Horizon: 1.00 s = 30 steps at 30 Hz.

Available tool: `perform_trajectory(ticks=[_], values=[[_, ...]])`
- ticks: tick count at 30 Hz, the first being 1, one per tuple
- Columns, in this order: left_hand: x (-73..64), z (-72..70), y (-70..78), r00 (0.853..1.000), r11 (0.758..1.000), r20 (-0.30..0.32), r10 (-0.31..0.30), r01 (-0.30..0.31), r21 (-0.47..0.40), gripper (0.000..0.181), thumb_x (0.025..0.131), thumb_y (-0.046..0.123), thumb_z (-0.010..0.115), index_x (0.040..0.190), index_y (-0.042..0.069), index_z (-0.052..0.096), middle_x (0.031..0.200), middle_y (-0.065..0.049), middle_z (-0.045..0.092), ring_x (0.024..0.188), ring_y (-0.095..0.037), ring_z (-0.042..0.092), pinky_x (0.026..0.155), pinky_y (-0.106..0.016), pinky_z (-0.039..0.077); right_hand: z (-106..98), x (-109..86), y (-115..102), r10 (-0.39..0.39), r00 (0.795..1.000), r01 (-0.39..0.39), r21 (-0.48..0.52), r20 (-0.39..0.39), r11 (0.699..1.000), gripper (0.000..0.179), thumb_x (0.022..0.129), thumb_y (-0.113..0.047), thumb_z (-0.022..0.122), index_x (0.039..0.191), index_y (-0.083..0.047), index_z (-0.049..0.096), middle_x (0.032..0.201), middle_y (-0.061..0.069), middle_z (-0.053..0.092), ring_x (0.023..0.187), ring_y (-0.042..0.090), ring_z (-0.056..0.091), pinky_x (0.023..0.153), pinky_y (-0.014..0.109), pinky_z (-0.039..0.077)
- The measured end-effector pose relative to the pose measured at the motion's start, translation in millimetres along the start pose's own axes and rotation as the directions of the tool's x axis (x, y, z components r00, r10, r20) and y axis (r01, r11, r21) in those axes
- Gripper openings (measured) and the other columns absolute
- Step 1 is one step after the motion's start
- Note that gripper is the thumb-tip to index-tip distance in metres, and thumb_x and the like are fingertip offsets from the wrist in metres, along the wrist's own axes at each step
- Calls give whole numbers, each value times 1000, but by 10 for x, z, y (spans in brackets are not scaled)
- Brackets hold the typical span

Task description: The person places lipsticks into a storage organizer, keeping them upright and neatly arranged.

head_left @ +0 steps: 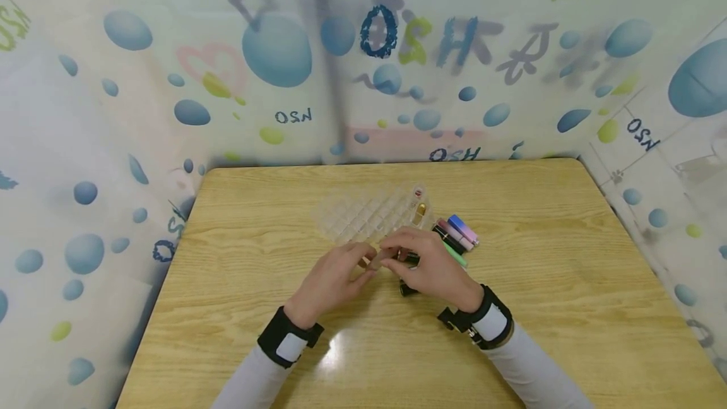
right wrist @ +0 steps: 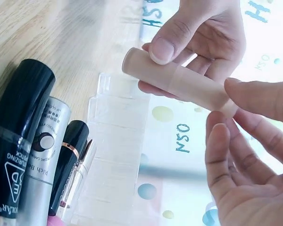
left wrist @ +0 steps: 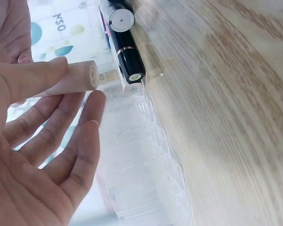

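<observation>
Both hands hold a smooth beige lipstick tube point(right wrist: 179, 77) above the table. My left hand point(head_left: 335, 276) pinches one end, its thumb lying along the tube and its fingers beneath. At the other end the thumb and fingertips of my right hand point(head_left: 431, 264) pinch it. Just beyond the hands lies a clear compartmented organizer point(head_left: 363, 213). In its right end sit a gold-coloured tube point(head_left: 420, 210) and a small red-topped one point(head_left: 418, 192). Near the right hand lie a black lipstick point(right wrist: 21, 136), a silver tube point(right wrist: 47, 146) and a slimmer black tube point(right wrist: 68, 160).
Right of the organizer lie a blue-and-pink tube point(head_left: 462, 230), a pink tube point(head_left: 456, 236) and a green one point(head_left: 456, 256), partly behind the right hand. All stand on a wooden table point(head_left: 255, 207), with a patterned curtain point(head_left: 284, 55) behind its far edge.
</observation>
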State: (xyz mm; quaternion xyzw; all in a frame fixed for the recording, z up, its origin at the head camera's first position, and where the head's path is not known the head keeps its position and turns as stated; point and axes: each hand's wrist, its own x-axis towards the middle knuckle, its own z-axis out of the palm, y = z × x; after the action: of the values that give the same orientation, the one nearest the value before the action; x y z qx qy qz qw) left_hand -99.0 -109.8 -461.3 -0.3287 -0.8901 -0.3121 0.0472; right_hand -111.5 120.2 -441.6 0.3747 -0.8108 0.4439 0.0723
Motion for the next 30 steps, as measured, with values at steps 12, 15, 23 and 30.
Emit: perform_trajectory(ticks=[12, 15, 23, 30], values=[[-8, 28, 26, 1000, 1000, -10, -4, 4, 24, 20, 94, 24, 75, 110, 17, 67, 102, 2, 75, 89, -14, 72, 70, -27, 58, -8, 10, -33, -46, 999, 46, 23, -5, 999, 16, 92, -10, 75, 106, -9, 81, 112, 1, 75, 98, 15, 70, 74, 34, 61], [-1, 33, 25, 1000, 999, -9, -20, 20, 26, 20, 94, 26, 74, 111, 17, 68, 103, 3, 75, 90, -13, 72, 71, -27, 58, -36, 40, -28, -68, 998, 68, 10, -4, 998, 15, 93, -10, 74, 105, -7, 82, 110, 3, 75, 98, 15, 71, 74, 34, 62], [11, 17, 8, 997, 996, 4, -78, 78, 33, 24, 96, 26, 72, 116, 14, 71, 112, 0, 75, 98, -18, 72, 77, -33, 59, -163, 150, 4, -79, 997, 76, -120, -19, 990, 14, 93, -13, 75, 103, -9, 83, 110, 2, 75, 94, 12, 73, 68, 36, 61], [21, 1, 0, 995, 993, -8, -104, 105, 60, 29, 95, 28, 72, 117, 10, 73, 111, -1, 75, 100, -20, 71, 80, -36, 59, -271, 274, 115, -77, 995, 69, -127, -59, 990, 12, 91, -11, 77, 102, -8, 83, 110, 3, 74, 96, 16, 71, 69, 33, 59]])
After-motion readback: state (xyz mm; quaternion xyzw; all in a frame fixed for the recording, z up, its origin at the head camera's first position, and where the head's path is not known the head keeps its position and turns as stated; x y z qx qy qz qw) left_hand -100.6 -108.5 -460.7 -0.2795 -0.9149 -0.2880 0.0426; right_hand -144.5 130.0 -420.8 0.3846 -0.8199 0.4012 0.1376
